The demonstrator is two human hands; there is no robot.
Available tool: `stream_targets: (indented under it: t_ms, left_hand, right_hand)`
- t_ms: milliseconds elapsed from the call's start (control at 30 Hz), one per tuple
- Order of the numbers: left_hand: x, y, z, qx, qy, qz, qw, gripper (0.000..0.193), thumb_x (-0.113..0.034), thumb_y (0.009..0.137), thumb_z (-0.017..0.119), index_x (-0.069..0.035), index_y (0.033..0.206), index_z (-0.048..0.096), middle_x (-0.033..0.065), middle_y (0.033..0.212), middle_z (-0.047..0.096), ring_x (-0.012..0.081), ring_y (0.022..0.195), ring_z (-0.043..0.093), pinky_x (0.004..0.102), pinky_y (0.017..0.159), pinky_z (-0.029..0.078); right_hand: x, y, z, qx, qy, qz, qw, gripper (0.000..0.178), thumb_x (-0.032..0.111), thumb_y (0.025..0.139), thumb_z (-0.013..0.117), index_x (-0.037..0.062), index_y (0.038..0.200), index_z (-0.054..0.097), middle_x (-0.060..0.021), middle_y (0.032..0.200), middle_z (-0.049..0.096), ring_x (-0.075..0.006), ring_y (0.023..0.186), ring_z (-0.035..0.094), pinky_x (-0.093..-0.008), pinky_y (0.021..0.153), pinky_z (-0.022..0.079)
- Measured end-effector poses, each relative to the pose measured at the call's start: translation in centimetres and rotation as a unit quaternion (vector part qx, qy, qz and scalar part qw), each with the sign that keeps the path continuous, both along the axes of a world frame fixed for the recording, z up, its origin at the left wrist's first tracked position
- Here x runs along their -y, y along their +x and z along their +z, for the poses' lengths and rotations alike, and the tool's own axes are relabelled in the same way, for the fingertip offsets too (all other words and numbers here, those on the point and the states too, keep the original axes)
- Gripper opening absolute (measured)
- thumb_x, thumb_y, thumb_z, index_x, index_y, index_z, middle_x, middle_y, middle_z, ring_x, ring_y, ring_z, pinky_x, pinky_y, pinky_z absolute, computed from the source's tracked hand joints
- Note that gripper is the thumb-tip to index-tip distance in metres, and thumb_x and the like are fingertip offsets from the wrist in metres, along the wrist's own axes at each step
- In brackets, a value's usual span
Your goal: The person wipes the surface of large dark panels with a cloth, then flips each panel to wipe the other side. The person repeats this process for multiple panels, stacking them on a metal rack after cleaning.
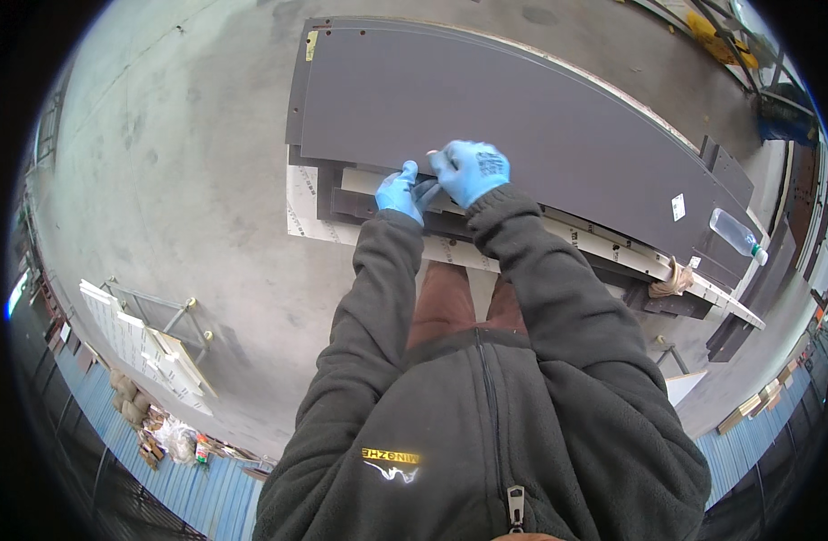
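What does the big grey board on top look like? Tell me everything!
The grey board is long, flat and smooth-looking, with a matt surface. It lies on top of other boards. A white sticker sits toward its right end, where a clear plastic bottle lies. The blue-gloved left hand and right hand are at its near edge; whether they grip it isn't clear.

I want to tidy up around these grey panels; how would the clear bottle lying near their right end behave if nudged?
The clear bottle lies on its side, so its rounded body would probably roll if pushed. Its see-through walls look like plastic, so they may flex when gripped. A cap seems to be on, so spilling looks unlikely.
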State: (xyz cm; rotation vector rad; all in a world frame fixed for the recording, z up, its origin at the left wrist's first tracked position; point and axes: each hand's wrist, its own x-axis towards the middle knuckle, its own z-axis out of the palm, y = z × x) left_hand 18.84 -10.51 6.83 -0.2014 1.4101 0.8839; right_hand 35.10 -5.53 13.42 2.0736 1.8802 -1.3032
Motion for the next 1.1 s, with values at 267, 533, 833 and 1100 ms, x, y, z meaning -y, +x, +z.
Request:
stream_targets:
  t_ms: [267, 533, 833, 1100]
  left_hand:
    - [-2.1, -2.2, -1.6, -0.141, -0.013, 0.006, 0.99, 0.069, -0.042, 0.09, 0.084, 0.0, 0.138, 0.059, 0.0162, 0.131, 0.064, 0.0384, 0.12, 0.061, 0.0564, 0.103, 0.053]
    - [-6.6, -10.3, 0.7, -0.611, 0.12, -0.027, 0.782, 0.072, -0.055, 0.103, 0.05, 0.007, 0.14, 0.054, 0.0301, 0.148, 0.052, 0.0406, 0.138, 0.051, 0.0508, 0.121, 0.038]
    - [-5.2, -5.1, 0.9, -0.559, 0.425, -0.657, 0.275, 0.088, -0.058, 0.085, 0.076, -0.013, 0.155, 0.048, 0.0157, 0.161, 0.046, 0.0359, 0.15, 0.04, 0.053, 0.127, 0.024]
    - [-7.5, -17.9, 0.1, -0.697, 0.215, -0.53, 0.433, 0.089, -0.067, 0.094, 0.061, -0.002, 0.153, 0.048, 0.0265, 0.157, 0.042, 0.0409, 0.147, 0.04, 0.0553, 0.121, 0.033]
  right_hand:
    - [7.3, 2.3, -3.2, -0.082, 0.321, 0.231, 0.915, 0.07, 0.034, 0.065, 0.088, 0.0055, 0.126, 0.067, -0.0205, 0.157, 0.05, -0.0395, 0.154, 0.036, -0.0624, 0.126, 0.024]
    - [10.2, 18.6, -3.5, 0.098, 0.338, 0.067, 0.934, 0.079, 0.047, 0.079, 0.078, 0.0039, 0.141, 0.057, -0.0231, 0.167, 0.037, -0.0415, 0.156, 0.032, -0.0602, 0.127, 0.02]
    - [12.0, 20.7, -6.0, 0.147, 0.406, 0.014, 0.902, 0.063, 0.052, 0.101, 0.056, 0.0024, 0.141, 0.057, -0.0231, 0.166, 0.039, -0.0419, 0.154, 0.037, -0.0584, 0.125, 0.024]
    - [14.3, 24.8, -5.2, 0.185, 0.405, -0.064, 0.893, 0.068, 0.057, 0.105, 0.048, 0.0019, 0.143, 0.054, -0.0244, 0.164, 0.041, -0.0449, 0.151, 0.039, -0.0586, 0.123, 0.027]
